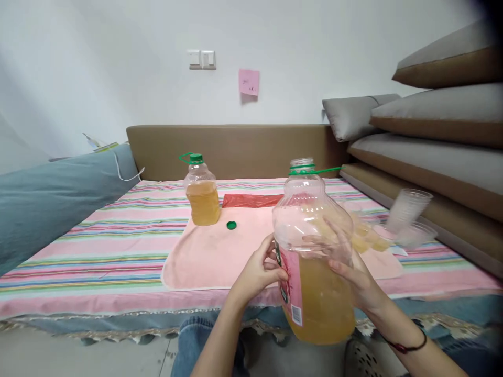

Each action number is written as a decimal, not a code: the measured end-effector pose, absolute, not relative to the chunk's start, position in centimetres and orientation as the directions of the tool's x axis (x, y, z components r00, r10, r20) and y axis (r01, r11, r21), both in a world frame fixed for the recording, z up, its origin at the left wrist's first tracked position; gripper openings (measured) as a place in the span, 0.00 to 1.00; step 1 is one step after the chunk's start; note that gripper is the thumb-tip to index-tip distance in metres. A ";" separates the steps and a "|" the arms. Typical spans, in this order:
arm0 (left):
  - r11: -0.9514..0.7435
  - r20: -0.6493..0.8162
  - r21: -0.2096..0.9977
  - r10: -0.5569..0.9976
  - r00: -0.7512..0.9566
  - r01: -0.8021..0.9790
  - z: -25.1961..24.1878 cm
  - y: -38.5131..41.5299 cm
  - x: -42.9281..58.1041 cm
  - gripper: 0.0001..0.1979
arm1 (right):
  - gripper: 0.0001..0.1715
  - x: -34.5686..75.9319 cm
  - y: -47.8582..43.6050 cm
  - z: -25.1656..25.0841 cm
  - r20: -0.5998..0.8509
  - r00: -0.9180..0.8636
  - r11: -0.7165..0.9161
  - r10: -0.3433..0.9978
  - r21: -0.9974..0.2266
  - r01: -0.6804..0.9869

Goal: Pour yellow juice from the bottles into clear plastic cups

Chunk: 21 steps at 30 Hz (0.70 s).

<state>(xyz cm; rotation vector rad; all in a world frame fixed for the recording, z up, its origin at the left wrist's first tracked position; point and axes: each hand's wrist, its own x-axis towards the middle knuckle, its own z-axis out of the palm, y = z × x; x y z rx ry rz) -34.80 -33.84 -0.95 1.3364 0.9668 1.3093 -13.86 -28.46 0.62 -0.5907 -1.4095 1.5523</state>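
Note:
Between my two hands is a large clear plastic jug (326, 293), raised in front of the bed's edge. Yellow liquid fills about its lower half. Its mouth is uncapped, with a green handle ring around the neck. My left hand (261, 269) grips the labelled left side, thumb in front. My right hand (349, 267) is wrapped around the right side, its fingers partly seen through the plastic. Further back stands a second jug (203, 201) of yellow liquid, upright with its green cap on. A loose green cap (231, 225) lies on the pink cloth (204, 262).
To the right are a stack of clear plastic cups (408, 209), a clear bowl (418, 234) and cups of yellow liquid (369, 238), partly hidden. A red plastic sheet (251, 200) lies behind the cloth. Cushions (440, 152) are piled at right; a blue bolster (70, 193) is at left.

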 end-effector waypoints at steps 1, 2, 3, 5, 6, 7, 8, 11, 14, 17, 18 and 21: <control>-0.155 0.168 0.983 0.976 0.138 -0.096 -0.9 -33.6 -33.8 0.49 | 0.57 -12.5 -28.7 0.4 0.200 -0.452 0.074 0.869 -0.957 -0.282; -0.120 0.135 0.988 0.976 0.172 -0.097 -0.9 -33.4 -32.8 0.48 | 0.56 -11.1 -28.9 0.3 0.177 -0.447 0.067 0.877 -0.966 -0.251; -0.086 0.105 0.991 0.974 0.203 -0.100 -0.9 -33.1 -31.8 0.47 | 0.54 -9.8 -29.0 0.1 0.159 -0.437 0.068 0.885 -0.974 -0.216; -0.022 0.056 0.992 0.962 0.267 -0.128 -1.2 -32.6 -29.7 0.47 | 0.52 -7.3 -29.2 -0.2 0.127 -0.414 0.077 0.901 -0.988 -0.136; 0.009 0.039 0.988 0.952 0.305 -0.154 -1.4 -32.4 -28.7 0.47 | 0.52 -6.1 -29.2 -0.3 0.114 -0.403 0.079 0.908 -0.992 -0.101; 0.035 0.031 0.982 0.939 0.344 -0.186 -1.7 -32.2 -27.8 0.48 | 0.52 -5.0 -29.3 -0.4 0.098 -0.400 0.075 0.911 -0.994 -0.073; 0.055 0.034 0.974 0.925 0.377 -0.222 -2.1 -32.1 -26.8 0.50 | 0.53 -3.9 -29.3 -0.4 0.077 -0.405 0.061 0.911 -0.997 -0.052; 0.073 0.071 0.949 0.898 0.434 -0.306 -3.3 -32.1 -24.3 0.54 | 0.55 -1.3 -29.5 -0.4 -0.009 -0.428 -0.024 0.904 -0.999 -0.030; 0.044 0.112 0.942 0.892 0.437 -0.332 -4.5 -32.3 -22.2 0.54 | 0.54 0.7 -29.7 -0.2 -0.110 -0.426 -0.115 0.898 -0.993 0.015; 0.049 0.138 0.927 0.878 0.459 -0.372 -5.6 -32.5 -20.6 0.56 | 0.51 2.1 -29.6 -0.1 -0.183 -0.419 -0.167 0.889 -0.983 0.076; 0.062 0.148 0.913 0.870 0.470 -0.402 -5.9 -32.6 -20.1 0.58 | 0.49 2.4 -29.5 0.0 -0.198 -0.418 -0.174 0.887 -0.980 0.094; 0.111 0.185 0.853 0.849 0.494 -0.510 -6.5 -32.8 -18.8 0.61 | 0.46 3.0 -29.3 0.4 -0.227 -0.435 -0.190 0.871 -0.974 0.127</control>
